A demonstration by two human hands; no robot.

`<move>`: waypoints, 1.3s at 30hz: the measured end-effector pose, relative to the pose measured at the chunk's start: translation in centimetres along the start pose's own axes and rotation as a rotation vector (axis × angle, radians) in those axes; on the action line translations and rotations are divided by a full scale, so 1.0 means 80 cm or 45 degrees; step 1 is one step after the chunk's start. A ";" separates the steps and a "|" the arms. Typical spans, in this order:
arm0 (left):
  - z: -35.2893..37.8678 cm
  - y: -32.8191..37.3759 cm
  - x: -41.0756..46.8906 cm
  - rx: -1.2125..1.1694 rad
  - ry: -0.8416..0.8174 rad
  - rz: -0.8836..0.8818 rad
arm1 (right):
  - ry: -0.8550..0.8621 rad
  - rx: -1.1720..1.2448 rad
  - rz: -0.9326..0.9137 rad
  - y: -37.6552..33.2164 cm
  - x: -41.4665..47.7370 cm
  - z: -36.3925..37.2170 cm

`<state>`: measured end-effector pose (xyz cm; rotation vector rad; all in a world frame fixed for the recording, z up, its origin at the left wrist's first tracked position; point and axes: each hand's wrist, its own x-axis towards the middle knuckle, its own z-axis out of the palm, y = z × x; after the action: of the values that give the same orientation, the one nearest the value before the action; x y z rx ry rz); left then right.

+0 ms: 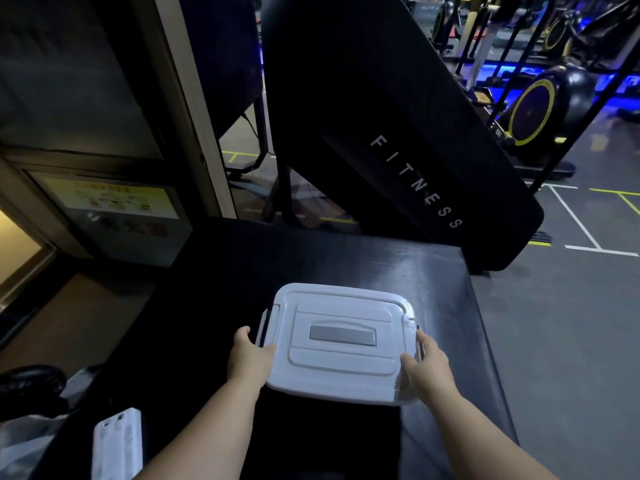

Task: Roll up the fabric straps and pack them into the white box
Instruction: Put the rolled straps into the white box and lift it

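The white box (341, 341) sits on a black padded bench (398, 261) with its lid on and a grey handle lying flat in the lid's middle. My left hand (249, 356) grips the box's left side, thumb on the lid and fingers by the left latch. Across from it, my right hand (427, 362) grips the right side at the right latch. No fabric straps are visible in the head view.
A white flat object (117, 445) lies at the bench's near left corner, beside a dark shoe (31, 381) and a clear bag (20, 441). A black slanted panel marked FITNESS (415, 181) rises behind the bench. Exercise bikes (540, 109) stand at the far right.
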<state>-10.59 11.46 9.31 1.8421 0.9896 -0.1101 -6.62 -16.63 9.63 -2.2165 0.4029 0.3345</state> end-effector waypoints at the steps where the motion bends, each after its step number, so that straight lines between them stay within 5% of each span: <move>1: 0.001 0.000 0.003 -0.046 -0.034 -0.021 | -0.007 -0.009 0.003 -0.002 0.001 -0.001; 26: 0.013 0.015 -0.006 0.398 -0.012 0.172 | -0.066 -0.027 0.049 -0.010 0.000 -0.005; 39: 0.024 0.004 -0.011 0.231 -0.030 0.213 | 0.027 0.060 0.252 0.007 0.006 -0.006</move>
<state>-10.29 9.34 9.02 2.0771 0.8271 -0.1226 -6.33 -17.47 9.34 -2.1403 0.6380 0.4025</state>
